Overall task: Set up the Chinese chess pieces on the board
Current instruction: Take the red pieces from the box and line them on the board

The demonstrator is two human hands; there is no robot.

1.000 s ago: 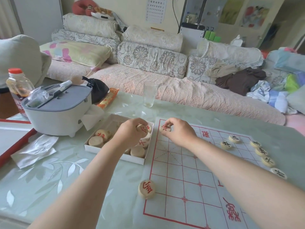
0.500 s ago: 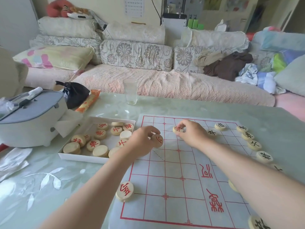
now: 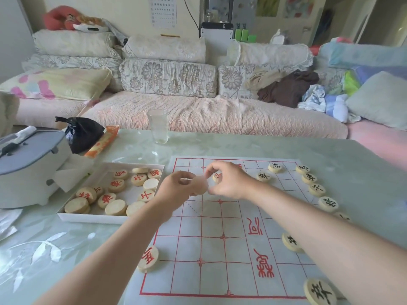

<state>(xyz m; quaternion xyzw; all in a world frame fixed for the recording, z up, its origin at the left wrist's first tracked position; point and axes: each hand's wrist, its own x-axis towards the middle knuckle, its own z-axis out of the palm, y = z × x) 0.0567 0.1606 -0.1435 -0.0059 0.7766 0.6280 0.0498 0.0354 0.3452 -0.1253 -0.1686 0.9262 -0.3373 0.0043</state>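
A paper chess board (image 3: 220,227) with a red grid lies on the glass table. My left hand (image 3: 176,188) grips a pale round piece (image 3: 200,186), blurred, over the board's far left part. Just to the right, my right hand (image 3: 231,181) pinches a red-marked piece (image 3: 217,177) low over the board. The two hands almost touch. A white box (image 3: 72,216) left of the board holds several red-marked pieces. One red piece (image 3: 148,257) sits on the board's left edge. Black-marked pieces (image 3: 316,189) line the right side, and another black piece (image 3: 320,291) sits near the front.
A drinking glass (image 3: 157,126) stands beyond the board. At the left stand a grey-lidded appliance (image 3: 28,164), a black bag (image 3: 82,133) and an orange packet (image 3: 102,142). Crumpled plastic lies at the left edge. A sofa with cushions and clothes runs behind the table.
My left hand has carried its piece from above the box out over the board. My right hand has moved right with its red piece. The view has shifted right.
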